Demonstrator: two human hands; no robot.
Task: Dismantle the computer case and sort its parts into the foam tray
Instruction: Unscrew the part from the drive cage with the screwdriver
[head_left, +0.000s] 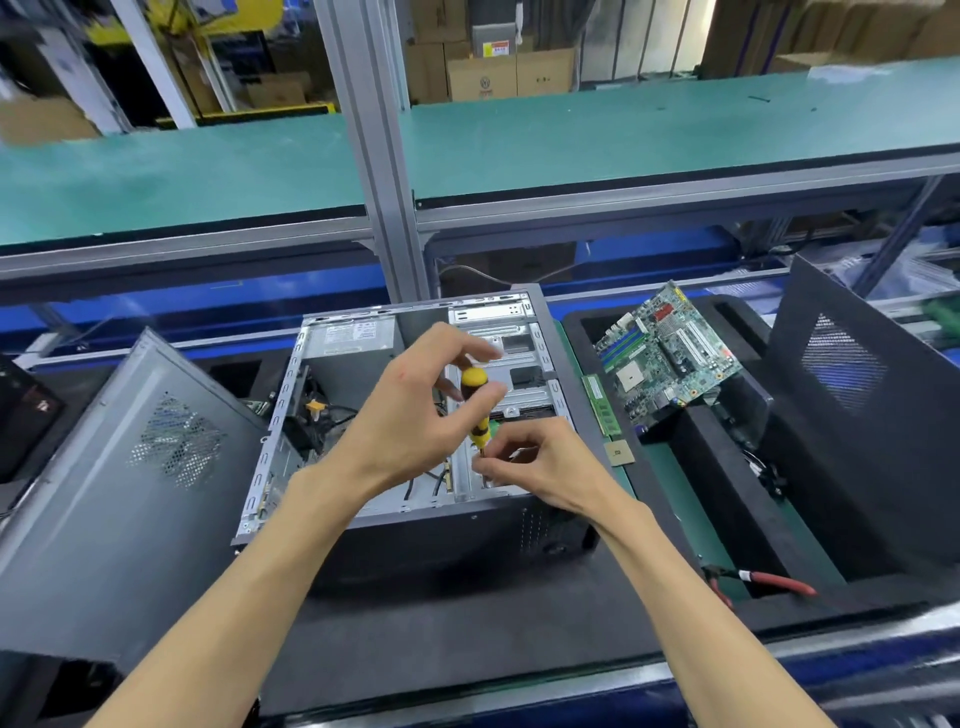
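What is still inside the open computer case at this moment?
Inside the computer case: a power supply at the far left corner, black cables below it, and a metal drive cage on the right. The hands and screwdriver cover the middle.

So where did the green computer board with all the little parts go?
In the head view the motherboard sits on the right, tilted in the black foam tray, just right of the open computer case and left of a leaning dark side panel.
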